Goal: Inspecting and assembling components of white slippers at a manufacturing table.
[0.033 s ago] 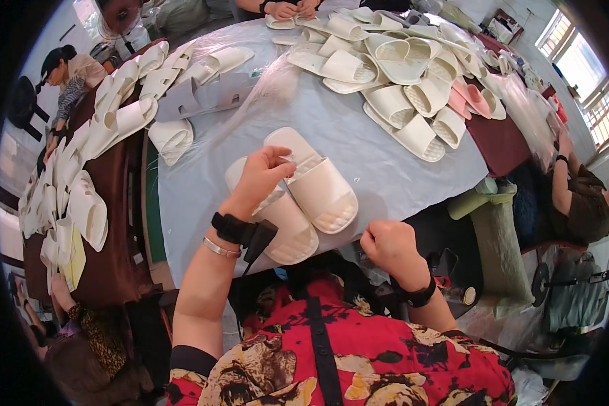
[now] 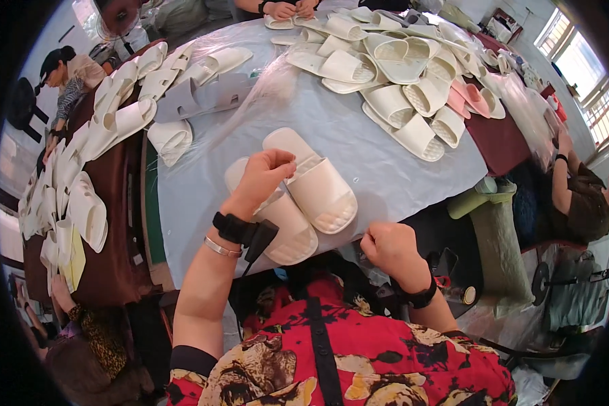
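Observation:
A pair of cream slide slippers lies side by side before me, the right slipper (image 2: 323, 196) reaching a little farther from me than the left slipper (image 2: 287, 233). My left hand (image 2: 260, 177) hovers over the pair near the strap openings, fingertips and thumb drawn together in a pinch. Whatever the pinch holds, if anything, is too small to make out. It hides part of the left slipper. Close to the table's near edge, right of the slippers, my right hand (image 2: 391, 247) is curled into a fist; its inside is hidden.
A pile of cream slippers (image 2: 348, 68) covers the far right, with pink slippers (image 2: 477, 100) beside it. More slippers (image 2: 125, 118) line the left, near grey slippers (image 2: 210, 97). Clear plastic film (image 2: 264, 81) lies across the table cover (image 2: 203, 223). Other people work around the table.
The fingers of my left hand have drawn closer together over the slippers. My right hand and the slippers stay in place.

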The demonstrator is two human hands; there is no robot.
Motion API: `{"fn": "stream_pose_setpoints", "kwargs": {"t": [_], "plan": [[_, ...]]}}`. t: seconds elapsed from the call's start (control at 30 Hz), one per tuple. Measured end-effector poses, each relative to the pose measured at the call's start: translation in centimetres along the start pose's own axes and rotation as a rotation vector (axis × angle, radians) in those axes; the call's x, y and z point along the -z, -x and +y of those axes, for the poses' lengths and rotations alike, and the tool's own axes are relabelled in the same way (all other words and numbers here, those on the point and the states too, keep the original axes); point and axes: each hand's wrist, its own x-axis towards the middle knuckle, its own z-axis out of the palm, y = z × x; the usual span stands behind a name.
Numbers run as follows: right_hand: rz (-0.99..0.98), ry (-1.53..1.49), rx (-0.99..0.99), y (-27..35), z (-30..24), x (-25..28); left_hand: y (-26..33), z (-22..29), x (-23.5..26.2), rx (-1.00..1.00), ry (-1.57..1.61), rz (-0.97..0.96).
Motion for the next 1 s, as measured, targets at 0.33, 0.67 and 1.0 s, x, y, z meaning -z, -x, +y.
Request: {"fn": "stream_pose_setpoints", "kwargs": {"t": [0.33, 0.67, 1.0], "plan": [[-0.023, -0.016, 0.064, -1.3, -1.1, -0.9, -1.4, -1.7, -0.7, 0.091, -0.294, -0.195], [0.124, -0.143, 0.038, -4.5, -0.3, -5.1, -1.7, -2.1, -1.0, 0.090, -0.248, -0.417], [0.300, -0.244, 0.139, -5.4, -0.5, -1.4, 1.1, 1.8, 0.4, -0.127, -0.361, -0.047]]}}
